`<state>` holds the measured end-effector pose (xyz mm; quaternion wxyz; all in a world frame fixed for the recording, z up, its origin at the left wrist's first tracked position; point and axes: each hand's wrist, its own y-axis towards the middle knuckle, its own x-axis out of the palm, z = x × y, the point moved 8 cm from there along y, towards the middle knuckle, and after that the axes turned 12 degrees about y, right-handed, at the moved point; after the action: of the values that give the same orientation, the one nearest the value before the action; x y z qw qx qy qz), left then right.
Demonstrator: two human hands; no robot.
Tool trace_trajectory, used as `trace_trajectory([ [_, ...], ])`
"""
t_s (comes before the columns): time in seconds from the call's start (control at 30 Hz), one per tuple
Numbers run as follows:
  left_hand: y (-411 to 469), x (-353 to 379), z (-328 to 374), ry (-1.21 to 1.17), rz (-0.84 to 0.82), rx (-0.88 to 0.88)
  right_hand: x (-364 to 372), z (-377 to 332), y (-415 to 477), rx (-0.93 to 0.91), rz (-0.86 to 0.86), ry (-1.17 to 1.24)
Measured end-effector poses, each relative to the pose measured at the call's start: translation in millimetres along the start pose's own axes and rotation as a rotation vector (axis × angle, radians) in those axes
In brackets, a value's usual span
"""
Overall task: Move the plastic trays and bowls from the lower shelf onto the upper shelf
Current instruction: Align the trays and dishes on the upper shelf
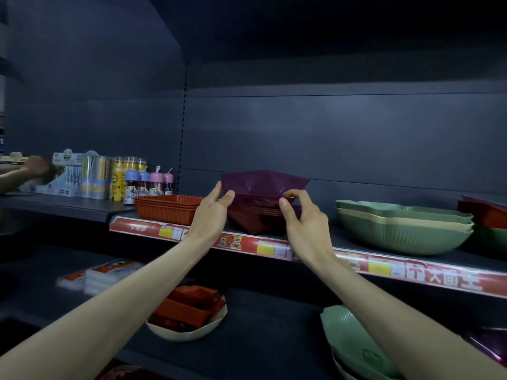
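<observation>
A translucent purple bowl [260, 183] sits tilted on top of a stack of dark red bowls [258, 220] on the upper shelf [384, 266]. My left hand [212, 212] pinches the purple bowl's left rim with thumb and fingers. My right hand [301, 215] pinches its right front rim. Left of the stack stand nested orange-red ribbed trays [167, 208]. Stacked green and beige bowls [403, 226] sit to the right. On the lower shelf [274, 325] a cream bowl [189, 329] holds red trays [189, 305], and green bowls [354, 341] lean at the right.
Small bottles with pastel caps [149, 185] and packaged tubes [101, 176] stand on the upper shelf's left section, where another person's hand [35, 165] reaches. A red tray [482, 212] sits at the far right. White and red packets [101, 274] lie on the lower shelf's left.
</observation>
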<state>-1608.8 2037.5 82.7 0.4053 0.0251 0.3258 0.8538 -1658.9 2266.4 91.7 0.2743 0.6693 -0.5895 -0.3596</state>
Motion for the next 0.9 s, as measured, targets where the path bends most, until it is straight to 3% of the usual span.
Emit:
trace_trajectory([
  [0.37,20,15,-40,-0.174,-0.012,-0.16,17,24,-10,0.121,-0.192,-0.174],
  [0.9,-13,13,-24,0.109,0.046,-0.063,28,30,-23,0.21,-0.195,-0.127],
])
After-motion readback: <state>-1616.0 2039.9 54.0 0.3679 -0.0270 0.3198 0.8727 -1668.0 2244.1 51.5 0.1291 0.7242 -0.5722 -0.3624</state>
